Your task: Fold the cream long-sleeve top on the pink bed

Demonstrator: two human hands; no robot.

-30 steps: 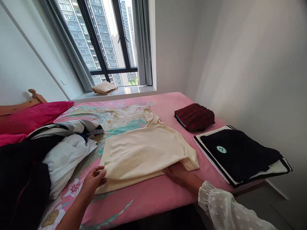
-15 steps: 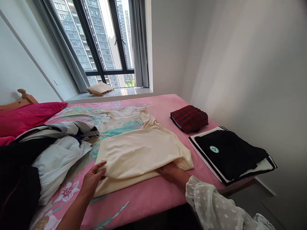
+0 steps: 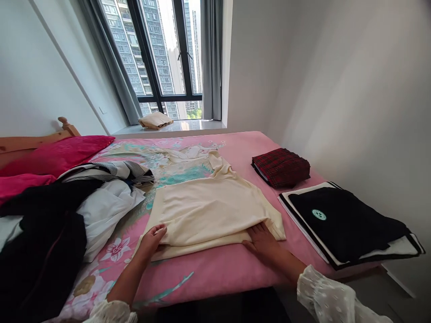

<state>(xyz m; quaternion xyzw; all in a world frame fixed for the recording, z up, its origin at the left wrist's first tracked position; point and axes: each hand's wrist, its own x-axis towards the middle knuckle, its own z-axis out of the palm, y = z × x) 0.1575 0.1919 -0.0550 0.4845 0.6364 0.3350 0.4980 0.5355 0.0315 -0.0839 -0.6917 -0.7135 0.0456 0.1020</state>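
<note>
A cream knit shirt (image 3: 208,204) lies spread on the bed, its narrow collar or sleeve end pointing toward the window. At its near left corner, my left hand (image 3: 153,237) is closed, pinching the fabric edge between thumb and fingers. My right hand (image 3: 262,242) rests flat along the near edge, fingers stretched out against the cloth. Its fingertips touch the loose fold of the upper layer. Between my hands the lower layer shows as a strip beneath the upper one.
Left of the shirt is a heap with a black garment (image 3: 40,255), a white garment (image 3: 107,211) and a striped one (image 3: 114,170). On the right lie a folded black garment (image 3: 343,224) and a red plaid bundle (image 3: 281,167). A pink flowered sheet (image 3: 202,282) covers the bed.
The view has turned left, so things sit farther right. My right hand has slid out from under the upper layer. The near edge lies flatter, with less lower layer showing.
</note>
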